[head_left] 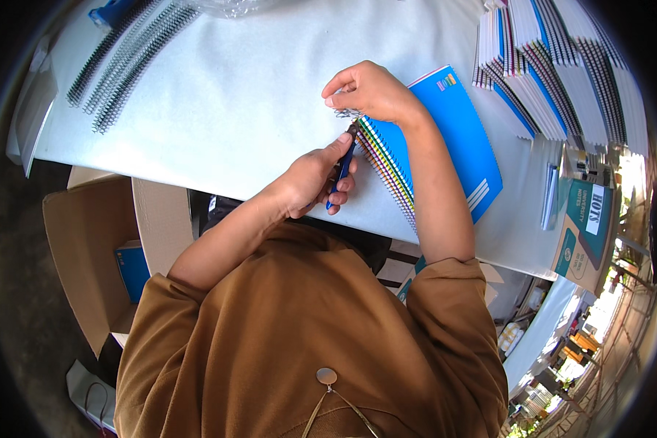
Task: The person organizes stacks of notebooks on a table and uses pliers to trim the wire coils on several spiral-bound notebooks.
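Observation:
My left hand (pixel 321 179) is wrapped around a pair of pliers with blue handles (pixel 342 171). The dark jaws of the pliers meet the upper end of the spiral wire (pixel 349 114) on a blue-covered notebook (pixel 456 131). My right hand (pixel 372 93) arches over that corner, thumb and forefinger drawn together at the loose end of the wire; the exact contact is partly hidden. The notebook lies at a slant under my right forearm, and rows of coloured spiral edges show along its left side.
Several dark wire coils (pixel 128 69) lie at the far left of the white table (pixel 248 87). Tall stacks of spiral notebooks (pixel 562 80) stand at the far right. A printed carton (pixel 584 226) sits by the right edge. An open cardboard box (pixel 87 248) is below the table's left side.

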### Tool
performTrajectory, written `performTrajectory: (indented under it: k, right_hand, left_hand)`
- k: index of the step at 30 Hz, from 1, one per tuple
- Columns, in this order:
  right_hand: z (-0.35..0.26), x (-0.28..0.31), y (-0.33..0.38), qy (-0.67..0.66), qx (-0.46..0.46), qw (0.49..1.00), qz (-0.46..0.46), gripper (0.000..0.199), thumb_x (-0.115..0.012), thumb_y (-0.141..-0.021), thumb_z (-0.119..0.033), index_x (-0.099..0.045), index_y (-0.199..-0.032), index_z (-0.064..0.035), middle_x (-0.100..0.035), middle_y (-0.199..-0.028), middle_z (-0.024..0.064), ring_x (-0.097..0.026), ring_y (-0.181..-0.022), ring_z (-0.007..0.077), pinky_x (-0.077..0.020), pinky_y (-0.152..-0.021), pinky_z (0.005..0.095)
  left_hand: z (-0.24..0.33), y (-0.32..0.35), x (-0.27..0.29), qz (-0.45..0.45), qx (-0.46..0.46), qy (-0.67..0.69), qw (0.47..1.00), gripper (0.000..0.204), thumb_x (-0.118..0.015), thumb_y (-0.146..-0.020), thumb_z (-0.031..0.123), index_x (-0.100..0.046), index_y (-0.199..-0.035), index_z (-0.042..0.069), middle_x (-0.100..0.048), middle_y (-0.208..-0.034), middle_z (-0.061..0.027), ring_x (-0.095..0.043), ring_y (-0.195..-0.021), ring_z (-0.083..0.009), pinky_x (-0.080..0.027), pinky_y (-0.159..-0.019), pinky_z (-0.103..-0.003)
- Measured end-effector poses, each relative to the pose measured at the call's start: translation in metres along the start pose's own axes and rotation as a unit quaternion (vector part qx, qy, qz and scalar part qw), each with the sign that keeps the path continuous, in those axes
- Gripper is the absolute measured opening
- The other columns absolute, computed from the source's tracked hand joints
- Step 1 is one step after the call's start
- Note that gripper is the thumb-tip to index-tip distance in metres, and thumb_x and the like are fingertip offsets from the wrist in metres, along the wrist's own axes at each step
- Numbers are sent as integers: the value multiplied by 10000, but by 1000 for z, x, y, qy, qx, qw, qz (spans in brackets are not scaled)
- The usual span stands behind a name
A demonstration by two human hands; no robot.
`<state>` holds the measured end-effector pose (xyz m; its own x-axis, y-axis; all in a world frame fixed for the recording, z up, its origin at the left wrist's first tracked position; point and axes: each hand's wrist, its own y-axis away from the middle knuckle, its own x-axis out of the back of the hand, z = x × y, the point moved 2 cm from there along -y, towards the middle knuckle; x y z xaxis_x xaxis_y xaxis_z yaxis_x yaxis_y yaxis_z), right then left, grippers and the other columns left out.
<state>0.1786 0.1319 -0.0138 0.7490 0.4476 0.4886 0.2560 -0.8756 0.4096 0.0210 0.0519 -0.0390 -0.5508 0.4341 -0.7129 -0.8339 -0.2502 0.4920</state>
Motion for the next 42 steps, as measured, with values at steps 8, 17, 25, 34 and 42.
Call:
performTrajectory:
  k: [8,17,25,34,42]
  right_hand:
    - [3,-1,-2,-15,-6,1000,3,261,-690,-776,-106,-660,-989,42,-672,-846,124,-627,-775,150,-496,-703,262]
    - [4,-2,-3,29,16,999,22,248,-695,-775,-124,-673,-965,33,-672,-836,114,-621,-765,145,-491,-695,266]
    - [-1,-2,-1,42,-4,998,42,248,-701,-772,-135,-677,-965,19,-670,-833,113,-612,-762,152,-485,-698,266]
    - [17,29,-1,-462,83,880,73,332,-634,-833,-216,-636,-1071,14,-626,-869,84,-492,-663,77,-387,-530,219]
    - [7,47,11,-710,174,681,-45,187,-530,-938,-218,-560,-932,-34,-528,-824,68,-458,-730,121,-334,-464,163]
  left_hand:
    - [6,6,-8,-33,-9,4,999,603,-276,-956,558,-519,-1134,35,-620,-978,-157,-620,-1001,-289,-514,-789,-412]
    - [7,-4,4,-170,41,204,963,595,-283,-947,574,-542,-1028,44,-540,-774,-75,-599,-726,-236,-551,-679,-431]
    - [4,-5,7,-179,39,208,961,524,-302,-946,574,-508,-913,93,-497,-715,-31,-550,-611,-186,-486,-532,-352]
    - [3,3,4,-124,31,165,978,586,-296,-948,564,-553,-1056,48,-579,-818,-99,-624,-699,-248,-541,-732,-494]
    - [27,17,-22,294,-114,-659,683,516,-372,-959,469,-487,-893,-30,-602,-718,-272,-586,-786,-458,-465,-721,-489]
